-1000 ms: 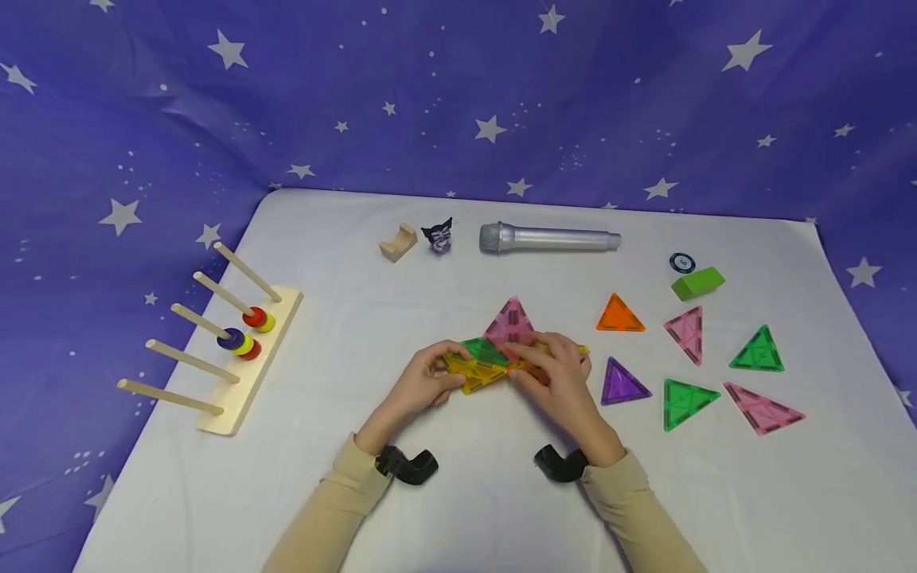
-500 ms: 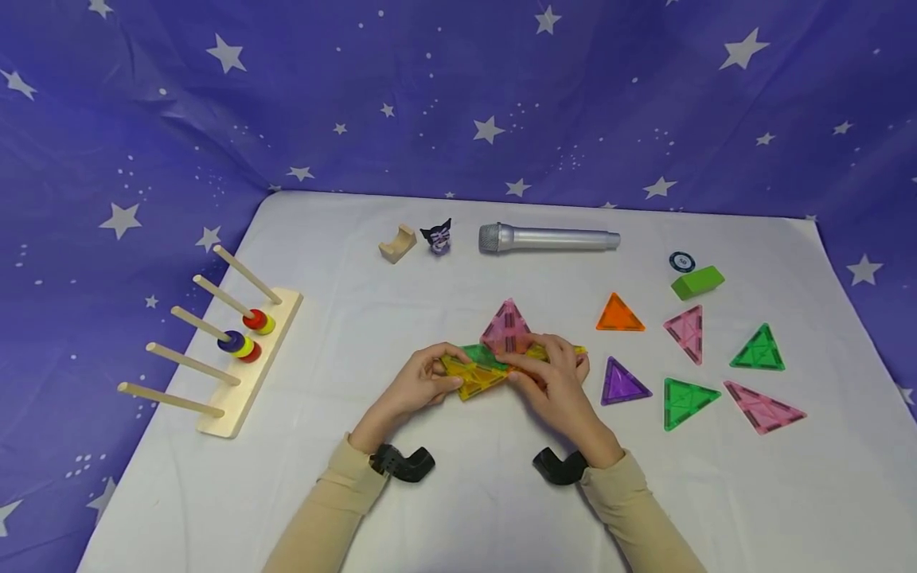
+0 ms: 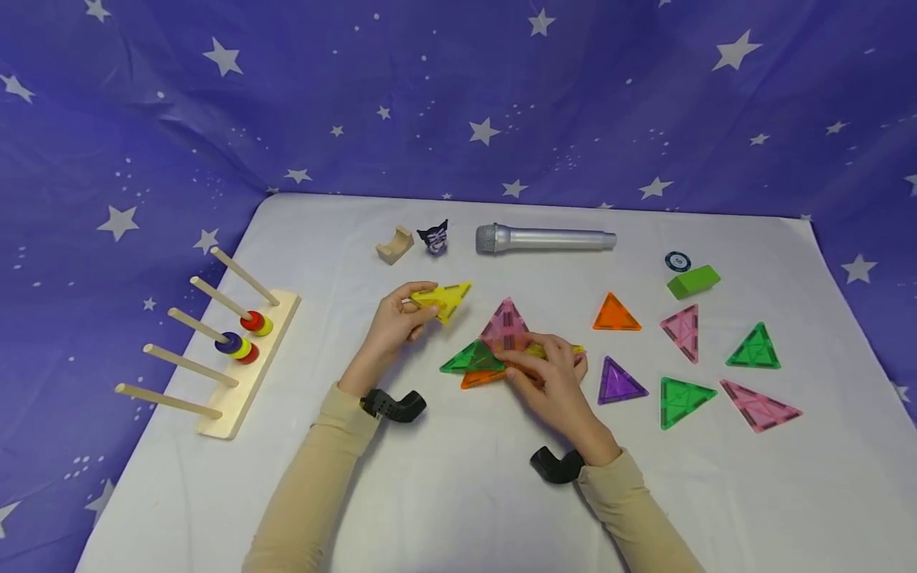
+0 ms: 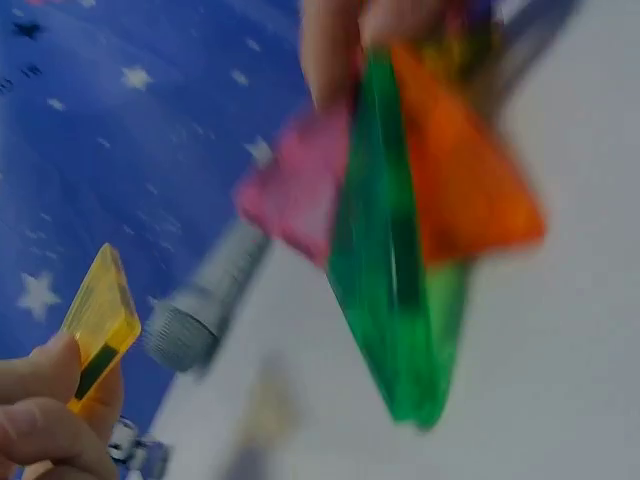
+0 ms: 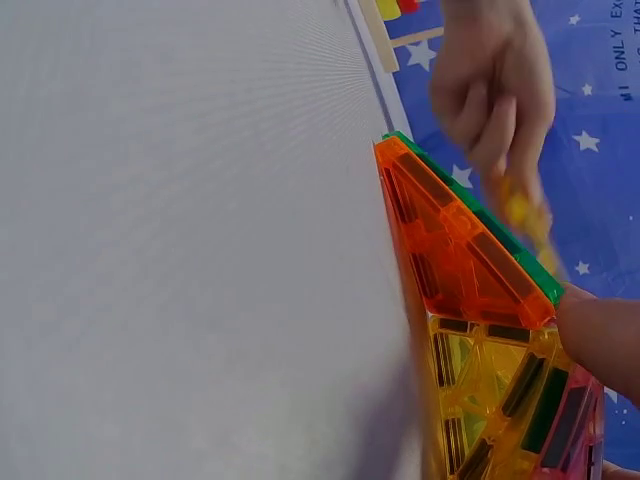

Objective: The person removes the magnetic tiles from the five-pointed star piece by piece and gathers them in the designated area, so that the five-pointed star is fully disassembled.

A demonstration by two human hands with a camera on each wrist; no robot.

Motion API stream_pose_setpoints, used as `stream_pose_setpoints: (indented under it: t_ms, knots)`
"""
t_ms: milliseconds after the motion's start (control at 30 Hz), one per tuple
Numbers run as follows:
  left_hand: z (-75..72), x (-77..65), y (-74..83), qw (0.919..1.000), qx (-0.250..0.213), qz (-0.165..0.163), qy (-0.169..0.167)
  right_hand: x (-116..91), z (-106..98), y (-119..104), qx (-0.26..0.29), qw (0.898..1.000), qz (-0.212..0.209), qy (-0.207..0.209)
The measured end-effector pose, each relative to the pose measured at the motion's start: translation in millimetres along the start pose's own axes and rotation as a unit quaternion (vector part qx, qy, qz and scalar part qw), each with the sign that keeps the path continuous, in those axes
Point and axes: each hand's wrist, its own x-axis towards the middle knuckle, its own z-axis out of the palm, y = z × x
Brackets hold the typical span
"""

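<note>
White table (image 3: 458, 493): left fingers (image 4: 45, 430) pinch yellow tile (image 3: 448, 298); right fingers (image 3: 530, 361) apparently grip tile cluster (image 3: 494, 341).

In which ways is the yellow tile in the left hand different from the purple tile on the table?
Pose: the yellow tile is raised and tilted, while the purple tile lies flat on the table.
Contact: the left hand pinches the yellow tile; no hand touches the purple tile.
Visibility: in the head view, the yellow tile is partly covered, the purple tile fully visible.
Shared: both are triangular.
</note>
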Motion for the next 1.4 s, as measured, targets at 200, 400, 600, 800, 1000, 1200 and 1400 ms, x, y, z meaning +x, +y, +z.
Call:
stream_pose_setpoints:
  t_ms: [200,400,600,800,1000,1200,1400]
  knots:
    - [10.6,40.5,-7.2,0.9899,0.139,0.018,-0.017,0,3,2,0.007,1.000,0.002,-0.003]
    - [23.1,43.6,-3.5,0.9053,0.412,0.092,0.043,-1,0,2,0.004,1.000,0.007,0.002]
    - [16.6,14.7,1.9,0.8928,0.438,0.103,-0.020,-1,0,1,0.004,1.000,0.016,-0.007]
    - [17.9,-10.6,-4.0,0.8585,0.462,0.077,-0.207,0,0,1,-0.001,1.000,0.016,-0.004]
    - [17.7,-13.9,-10.1,0.8527,0.472,0.091,-0.204,1,4,1,0.004,1.000,0.012,-0.010]
    - [10.2,-15.1,-18.6,0.8872,0.398,0.115,-0.203,0,4,0,-0.001,1.000,0.013,-0.007]
    - [9.6,-17.9,-26.4,0.9264,0.285,0.112,-0.218,-1,2,2,0.008,1.000,0.015,-0.015]
